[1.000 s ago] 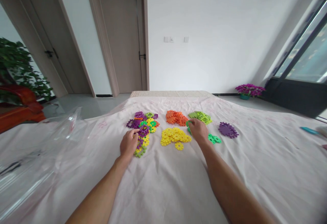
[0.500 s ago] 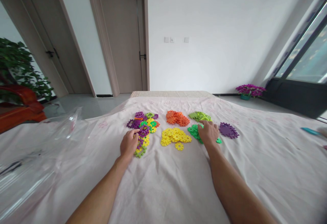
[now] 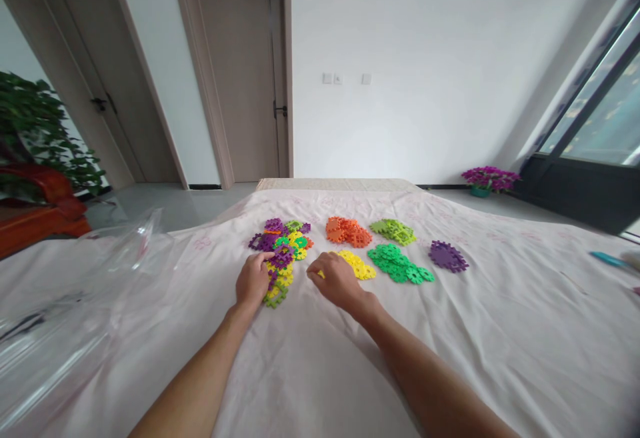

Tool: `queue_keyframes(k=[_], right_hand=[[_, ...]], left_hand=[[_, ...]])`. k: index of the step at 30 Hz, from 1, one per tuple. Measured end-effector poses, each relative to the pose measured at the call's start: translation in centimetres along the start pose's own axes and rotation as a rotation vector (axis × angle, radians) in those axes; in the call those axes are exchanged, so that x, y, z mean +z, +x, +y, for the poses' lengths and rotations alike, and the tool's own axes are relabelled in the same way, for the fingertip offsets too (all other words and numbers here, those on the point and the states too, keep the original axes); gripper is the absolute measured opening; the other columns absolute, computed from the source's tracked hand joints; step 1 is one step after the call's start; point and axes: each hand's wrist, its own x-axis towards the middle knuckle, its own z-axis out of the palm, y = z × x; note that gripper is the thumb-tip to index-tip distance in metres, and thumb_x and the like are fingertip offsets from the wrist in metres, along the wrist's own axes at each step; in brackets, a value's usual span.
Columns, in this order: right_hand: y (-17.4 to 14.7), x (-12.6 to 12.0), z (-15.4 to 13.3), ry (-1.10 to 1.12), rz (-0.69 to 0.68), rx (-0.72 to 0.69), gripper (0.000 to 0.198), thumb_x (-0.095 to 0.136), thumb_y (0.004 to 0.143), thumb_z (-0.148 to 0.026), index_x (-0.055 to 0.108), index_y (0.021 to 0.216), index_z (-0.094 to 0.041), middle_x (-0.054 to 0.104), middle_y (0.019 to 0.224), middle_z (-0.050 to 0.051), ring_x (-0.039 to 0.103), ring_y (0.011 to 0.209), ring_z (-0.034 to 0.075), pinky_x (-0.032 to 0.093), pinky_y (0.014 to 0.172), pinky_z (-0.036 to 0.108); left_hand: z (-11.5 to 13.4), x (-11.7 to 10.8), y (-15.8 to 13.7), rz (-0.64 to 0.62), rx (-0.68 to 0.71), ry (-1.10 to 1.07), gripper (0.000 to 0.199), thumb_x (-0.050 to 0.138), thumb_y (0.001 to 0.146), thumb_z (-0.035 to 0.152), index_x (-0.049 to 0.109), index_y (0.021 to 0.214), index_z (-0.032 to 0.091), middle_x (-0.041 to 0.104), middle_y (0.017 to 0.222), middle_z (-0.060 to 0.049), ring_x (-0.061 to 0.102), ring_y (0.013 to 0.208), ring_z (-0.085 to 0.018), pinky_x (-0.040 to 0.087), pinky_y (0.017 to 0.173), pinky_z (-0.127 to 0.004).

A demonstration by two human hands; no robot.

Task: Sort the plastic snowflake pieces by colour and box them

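My left hand (image 3: 254, 279) lies at the left edge of a mixed pile of purple, yellow, green and orange disc pieces. Its closed fingertips are on a purple toothed piece (image 3: 283, 255) in that pile. My right hand (image 3: 334, 275) is over the yellow pile (image 3: 357, 263), hiding its left part. Its fingers curve down loosely, somewhat apart, and no piece shows in them. To the right of this hand is a heap of green notched discs (image 3: 397, 263).
Farther back lie an orange pile (image 3: 347, 231) and a light green pile (image 3: 394, 230). Dark purple pieces (image 3: 448, 256) sit to the right. Clear plastic sheeting (image 3: 100, 305) covers the left side of the pale tablecloth (image 3: 300, 371). A blue object (image 3: 607, 258) lies far right.
My right hand has moved left from the green heap to above the yellow pile, so the green discs now show fully. My left hand has stayed at the mixed pile.
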Motion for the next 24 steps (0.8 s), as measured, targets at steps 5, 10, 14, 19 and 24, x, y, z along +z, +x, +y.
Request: queue_keyframes(k=[5, 10, 14, 19, 24], right_hand=[[-1.1, 1.5, -2.9, -0.041, -0.12, -0.057, 0.019, 0.061, 0.091, -0.035, 0.074, 0.1, -0.025, 0.066, 0.095, 0.005, 0.055, 0.094, 0.02, 0.037, 0.08, 0.03], [-1.4, 2.4, -4.0, -0.059, -0.127, -0.075, 0.023, 0.062, 0.091, -0.042, 0.072, 0.101, -0.025, 0.063, 0.099, 0.005, 0.051, 0.097, 0.021, 0.035, 0.081, 0.032], [-1.3, 3.0, -4.8, -0.027, -0.123, -0.057, 0.022, 0.065, 0.088, -0.041, 0.071, 0.099, -0.024, 0.065, 0.098, 0.005, 0.052, 0.097, 0.021, 0.034, 0.082, 0.031], [-1.1, 3.7, -5.2, 0.057, -0.08, 0.031, 0.024, 0.067, 0.086, -0.047, 0.072, 0.096, -0.025, 0.07, 0.09, 0.003, 0.056, 0.09, 0.02, 0.034, 0.077, 0.03], [-0.7, 4.1, -5.2, 0.122, -0.055, 0.132, 0.019, 0.066, 0.085, -0.042, 0.073, 0.085, -0.024, 0.072, 0.081, 0.0, 0.058, 0.083, 0.018, 0.033, 0.07, 0.026]], left_hand=[[-0.1, 0.0, 0.1, 0.011, 0.043, 0.018, 0.043, 0.036, 0.088, 0.009, 0.07, 0.11, 0.023, 0.067, 0.121, -0.005, 0.06, 0.115, -0.018, 0.045, 0.103, -0.031], [0.2, 0.0, 0.0, 0.014, 0.034, 0.03, 0.044, 0.035, 0.087, 0.008, 0.07, 0.11, 0.022, 0.067, 0.119, -0.005, 0.06, 0.114, -0.019, 0.046, 0.103, -0.033], [0.6, -0.1, -0.1, 0.021, 0.03, 0.012, 0.043, 0.035, 0.087, 0.008, 0.07, 0.108, 0.02, 0.068, 0.118, -0.006, 0.06, 0.114, -0.019, 0.044, 0.106, -0.033], [0.9, -0.1, -0.2, 0.023, 0.025, 0.002, 0.042, 0.035, 0.087, 0.008, 0.071, 0.107, 0.02, 0.069, 0.115, -0.007, 0.061, 0.113, -0.018, 0.044, 0.105, -0.032], [1.0, 0.4, -0.3, 0.032, 0.053, -0.016, 0.042, 0.036, 0.086, 0.007, 0.07, 0.107, 0.019, 0.068, 0.113, -0.007, 0.06, 0.112, -0.019, 0.045, 0.106, -0.033]])
